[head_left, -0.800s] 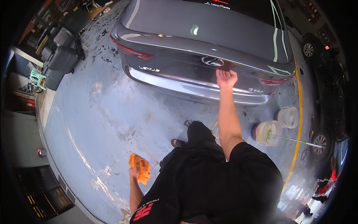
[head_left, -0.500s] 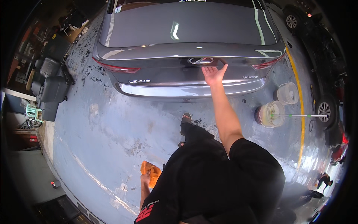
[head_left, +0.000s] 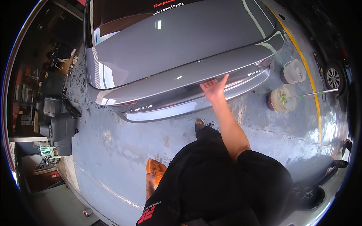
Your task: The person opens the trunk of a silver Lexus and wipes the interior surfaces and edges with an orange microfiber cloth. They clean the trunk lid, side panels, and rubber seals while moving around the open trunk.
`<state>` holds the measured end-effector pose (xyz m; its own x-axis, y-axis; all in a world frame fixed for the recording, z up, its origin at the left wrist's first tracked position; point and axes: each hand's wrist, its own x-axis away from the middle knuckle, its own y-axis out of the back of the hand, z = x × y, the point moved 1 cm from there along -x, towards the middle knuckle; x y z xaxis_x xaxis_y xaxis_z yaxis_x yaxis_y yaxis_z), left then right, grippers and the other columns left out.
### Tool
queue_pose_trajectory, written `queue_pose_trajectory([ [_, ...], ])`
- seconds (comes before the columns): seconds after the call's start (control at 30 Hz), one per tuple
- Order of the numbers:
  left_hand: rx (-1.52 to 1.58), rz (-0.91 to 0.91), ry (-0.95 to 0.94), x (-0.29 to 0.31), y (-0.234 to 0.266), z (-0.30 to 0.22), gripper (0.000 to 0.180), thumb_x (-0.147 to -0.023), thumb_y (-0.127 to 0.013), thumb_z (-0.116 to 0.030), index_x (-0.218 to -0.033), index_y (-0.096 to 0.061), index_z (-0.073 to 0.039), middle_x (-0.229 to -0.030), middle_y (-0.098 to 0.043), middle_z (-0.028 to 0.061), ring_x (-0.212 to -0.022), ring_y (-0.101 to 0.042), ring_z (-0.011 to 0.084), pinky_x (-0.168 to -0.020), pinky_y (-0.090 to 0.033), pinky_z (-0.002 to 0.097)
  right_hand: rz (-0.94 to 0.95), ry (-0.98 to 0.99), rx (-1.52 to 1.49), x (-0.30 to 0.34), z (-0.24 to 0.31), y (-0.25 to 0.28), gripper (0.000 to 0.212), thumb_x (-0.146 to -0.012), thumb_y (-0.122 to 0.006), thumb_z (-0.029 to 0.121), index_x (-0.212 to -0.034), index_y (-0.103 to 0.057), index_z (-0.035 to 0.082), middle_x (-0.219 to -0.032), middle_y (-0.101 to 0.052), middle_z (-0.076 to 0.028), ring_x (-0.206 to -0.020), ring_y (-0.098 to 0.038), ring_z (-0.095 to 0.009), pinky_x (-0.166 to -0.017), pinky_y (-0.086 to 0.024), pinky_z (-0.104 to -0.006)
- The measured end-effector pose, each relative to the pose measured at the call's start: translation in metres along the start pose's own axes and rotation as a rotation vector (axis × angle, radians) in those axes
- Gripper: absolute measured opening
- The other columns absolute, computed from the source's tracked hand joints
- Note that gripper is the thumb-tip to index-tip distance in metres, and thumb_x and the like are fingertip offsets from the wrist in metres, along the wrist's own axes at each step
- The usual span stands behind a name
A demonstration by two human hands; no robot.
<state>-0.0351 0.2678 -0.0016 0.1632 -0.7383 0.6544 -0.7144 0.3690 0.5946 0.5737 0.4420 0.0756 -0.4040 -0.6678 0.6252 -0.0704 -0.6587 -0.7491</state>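
Note:
A grey car's trunk lid (head_left: 177,81) spans the upper middle, its rear edge raised a little above the bumper (head_left: 169,112). My right hand (head_left: 213,89) reaches out to that edge, palm up and fingers spread, with the fingertips under the lip; whether they press on it is hard to tell. Low on the left, beside my body, my left hand (head_left: 151,176) grips a bunched orange cloth (head_left: 156,167), which hangs clear of the car.
Two clear buckets, the far one (head_left: 294,71) and the near one (head_left: 282,98), stand on the floor at right, a pole (head_left: 316,93) leaning out of the near one. Dark car seats (head_left: 60,126) sit at left. Another car's wheel (head_left: 333,78) shows beyond a yellow line (head_left: 315,94).
The trunk lid's rear edge has risen, and the emblem on it is now out of sight. My right hand stays at the edge. My view has turned and the car appears tilted.

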Motion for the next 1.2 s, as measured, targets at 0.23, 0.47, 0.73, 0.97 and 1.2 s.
queue_pose_trajectory([
  [0.23,-0.232,-0.002,-0.069,-0.054,0.033,-0.102,0.064,-0.087,-0.072,-0.047,-0.108,-0.071,0.013,-0.093,-0.075,0.0208,-0.086,-0.071,0.0272,-0.075,-0.054,0.0414,-0.022,0.021,0.067,0.009,-0.008,-0.006,0.130,-0.082,-0.034,0.097,-0.159,-0.021,-0.007,-0.161,-0.028,-0.023,-0.153,-0.024,-0.040,-0.126,-0.016,-0.0540],
  [0.47,-0.138,-0.030,-0.082,-0.083,0.020,-0.156,0.061,-0.086,-0.072,-0.046,-0.107,-0.071,0.011,-0.092,-0.074,0.0186,-0.084,-0.070,0.0243,-0.075,-0.054,0.0393,-0.140,0.005,0.145,0.000,-0.012,-0.001,0.129,-0.079,-0.030,0.101,-0.153,-0.037,-0.005,-0.153,-0.042,-0.019,-0.141,-0.039,-0.036,-0.120,-0.026,-0.0505],
  [0.73,-0.181,0.099,-0.039,-0.115,0.022,-0.100,0.062,-0.086,-0.074,-0.047,-0.103,-0.072,0.012,-0.091,-0.074,0.0181,-0.086,-0.069,0.0223,-0.075,-0.054,0.0400,-0.063,0.058,0.150,-0.002,-0.013,0.004,0.120,-0.084,-0.033,0.096,-0.146,-0.044,-0.006,-0.140,-0.050,-0.017,-0.129,-0.047,-0.033,-0.116,-0.032,-0.0458],
  [0.97,-0.157,0.040,0.156,-0.095,0.036,-0.094,0.057,-0.090,-0.073,-0.045,-0.103,-0.071,0.010,-0.092,-0.074,0.0147,-0.088,-0.071,0.0237,-0.075,-0.054,0.0391,-0.129,0.277,-0.091,0.001,0.027,-0.007,0.093,-0.096,-0.043,0.079,-0.140,-0.047,-0.002,-0.132,-0.052,-0.019,-0.129,-0.051,-0.035,-0.114,-0.040,-0.0484],
  [1.2,-0.078,0.127,0.089,-0.081,0.034,-0.091,0.052,-0.092,-0.073,-0.040,-0.109,-0.069,0.010,-0.099,-0.074,0.0147,-0.092,-0.071,0.0239,-0.079,-0.054,0.0384,-0.176,0.335,-0.070,-0.018,0.061,-0.007,0.089,-0.099,-0.041,0.077,-0.130,-0.056,-0.005,-0.124,-0.064,-0.018,-0.117,-0.063,-0.032,-0.107,-0.049,-0.0513],
])
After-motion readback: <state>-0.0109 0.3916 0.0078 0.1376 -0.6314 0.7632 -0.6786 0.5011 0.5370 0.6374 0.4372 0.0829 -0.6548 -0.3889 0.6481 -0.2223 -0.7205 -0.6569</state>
